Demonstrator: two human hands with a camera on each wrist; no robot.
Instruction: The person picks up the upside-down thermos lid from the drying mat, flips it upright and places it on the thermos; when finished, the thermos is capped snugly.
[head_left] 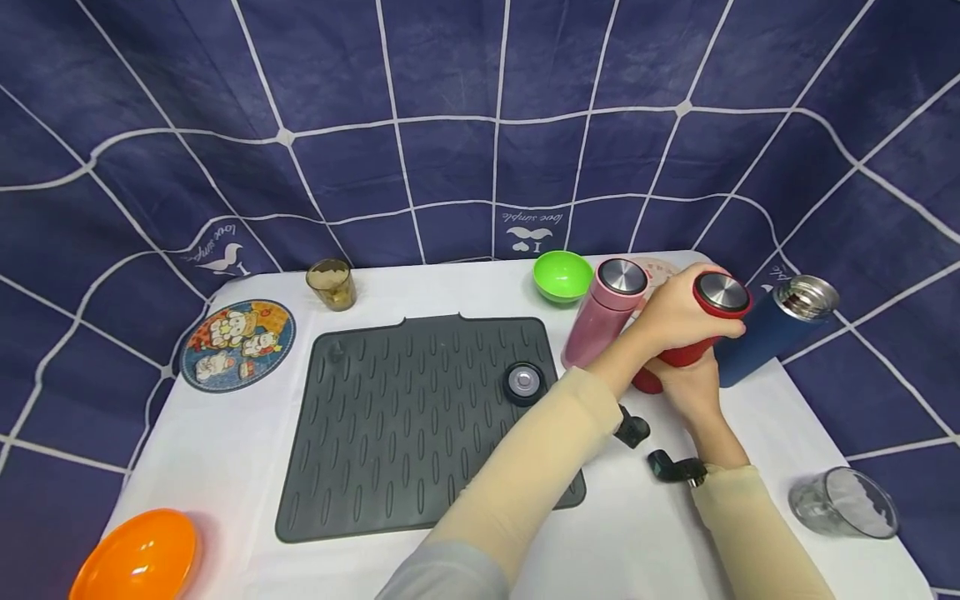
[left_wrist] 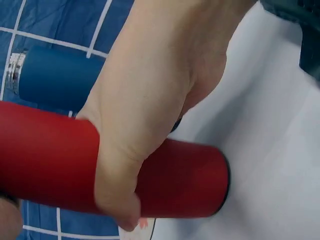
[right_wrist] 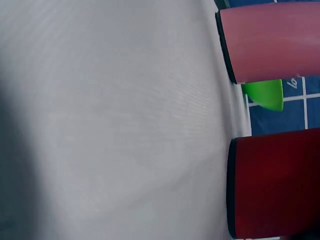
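Observation:
A red thermos bottle [head_left: 684, 354] with a steel-topped lid [head_left: 722, 292] stands between both hands. My left hand [head_left: 678, 312] wraps round its top, at the lid. Lower down, my right hand [head_left: 692, 390] grips the red body; the left wrist view shows this right hand [left_wrist: 135, 115] with its thumb round the bottle. To the left is a pink thermos bottle [head_left: 600, 312] with its lid on. On the right stands a blue thermos bottle [head_left: 772, 333], its steel mouth bare. In the right wrist view, the red bottle's base [right_wrist: 272, 185] shows but no fingers.
A dark grey drying mat [head_left: 405, 417] bears a round black lid [head_left: 523, 383]. Around it are a brown glass [head_left: 333, 287], a patterned round mat [head_left: 238, 346], a green bowl [head_left: 562, 277], an orange bowl [head_left: 138, 558] and a clear glass [head_left: 843, 502]. A pale plate [head_left: 658, 269] is partly hidden.

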